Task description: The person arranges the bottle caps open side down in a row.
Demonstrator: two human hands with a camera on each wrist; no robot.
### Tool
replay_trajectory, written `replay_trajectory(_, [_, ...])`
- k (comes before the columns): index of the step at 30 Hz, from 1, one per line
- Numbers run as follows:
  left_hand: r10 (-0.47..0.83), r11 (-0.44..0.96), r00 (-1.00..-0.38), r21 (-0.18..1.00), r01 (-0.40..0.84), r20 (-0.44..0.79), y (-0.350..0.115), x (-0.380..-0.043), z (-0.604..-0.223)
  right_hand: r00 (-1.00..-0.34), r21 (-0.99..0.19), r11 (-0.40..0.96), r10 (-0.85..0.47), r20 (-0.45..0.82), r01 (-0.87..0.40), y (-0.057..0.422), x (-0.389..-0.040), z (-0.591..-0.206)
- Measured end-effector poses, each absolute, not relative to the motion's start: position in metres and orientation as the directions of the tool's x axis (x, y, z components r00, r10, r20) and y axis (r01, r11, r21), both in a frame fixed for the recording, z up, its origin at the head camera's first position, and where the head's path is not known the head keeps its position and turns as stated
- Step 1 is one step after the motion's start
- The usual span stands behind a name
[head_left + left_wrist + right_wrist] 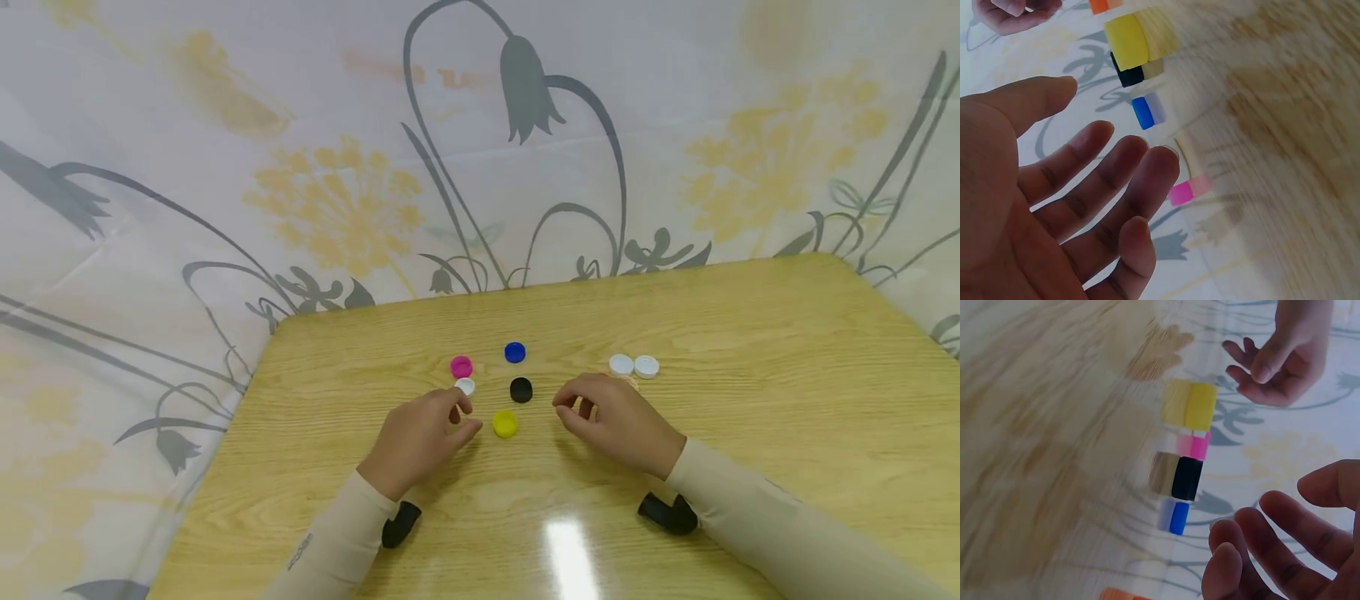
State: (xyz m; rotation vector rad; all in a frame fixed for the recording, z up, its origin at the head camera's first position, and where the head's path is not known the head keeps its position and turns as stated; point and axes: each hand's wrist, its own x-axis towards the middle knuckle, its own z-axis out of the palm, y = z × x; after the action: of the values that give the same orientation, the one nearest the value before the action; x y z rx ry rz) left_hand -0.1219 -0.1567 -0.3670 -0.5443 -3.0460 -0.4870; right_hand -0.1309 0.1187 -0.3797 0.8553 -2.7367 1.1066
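My left hand hovers over the table with loosely bent fingers and nothing between them. Its fingertips overlap a white bottle cap in the head view, and a pink cap lies just beyond. Between the two hands sit a yellow cap, a black cap and, farther back, a blue cap. To the right, my right hand is likewise relaxed and holds nothing. Behind its knuckles an orange cap is mostly hidden; the right wrist view catches its edge at the bottom.
Two white caps lie side by side beyond the right hand. A wooden table carries everything, with a flower-patterned cloth hanging behind it. Black wrist mounts stick out under both sleeves.
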Motion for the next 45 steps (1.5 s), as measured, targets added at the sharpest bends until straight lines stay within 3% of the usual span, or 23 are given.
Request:
replay_trajectory(17, [0.389, 0.862, -0.921, 0.355, 0.361, -0.007, -0.143, -0.128, -0.372, -0.864, -0.723, 0.553, -0.489, 0.12, -0.414, 0.098, -0.144, -0.392])
replay_trajectory(30, [0.421, 0.848, -0.904, 0.387, 0.363, -0.073, -0.145, -0.127, -0.383, -0.838, -0.785, 0.52, -0.546, -0.002, -0.337, 0.082, -0.151, -0.403])
replay_trajectory(45, [0.457, 0.764, -0.886, 0.545, 0.347, -0.077, -0.154, -0.131, -0.385, -0.807, -0.895, 0.416, -0.577, -0.122, -0.162, 0.078, -0.154, -0.406])
